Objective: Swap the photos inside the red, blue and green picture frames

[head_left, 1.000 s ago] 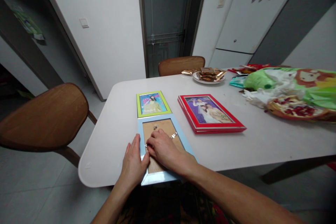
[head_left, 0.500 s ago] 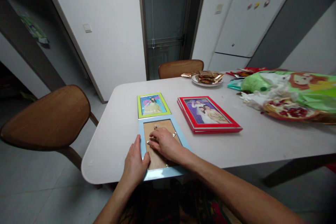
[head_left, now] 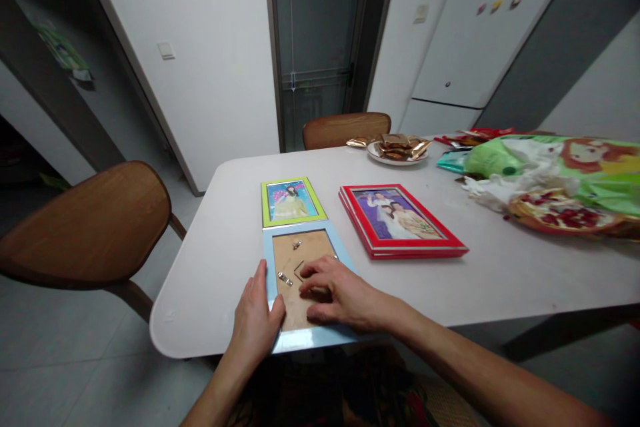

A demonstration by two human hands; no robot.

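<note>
A light blue picture frame (head_left: 300, 339) lies back side up at the near table edge, its brown backing board (head_left: 291, 310) showing. My left hand (head_left: 257, 320) rests along its left side, fingers stretched out and thumb on the border. Over the right half of the board hovers my right hand (head_left: 340, 293), fingers bent and apart, nothing seen between them. A small metal clip (head_left: 285, 278) sits left of its fingertips, and another clip (head_left: 297, 245) lies near the board's top. My right hand partly covers a dark angled mark. Touching the blue frame's far edge is a yellow-green picture frame (head_left: 267, 207).
Red picture frames (head_left: 425, 250) lie stacked to the right on the white table (head_left: 210, 247). Farther back stand a plate (head_left: 395, 161) of wrapped snacks, a green bag (head_left: 500, 157) and an opened pomegranate (head_left: 565, 213). A wooden chair (head_left: 95, 227) stands left.
My right hand has moved right and nearer to me, away from the left clip, which now shows fully and sits turned at a slant. My left hand has stayed in place.
</note>
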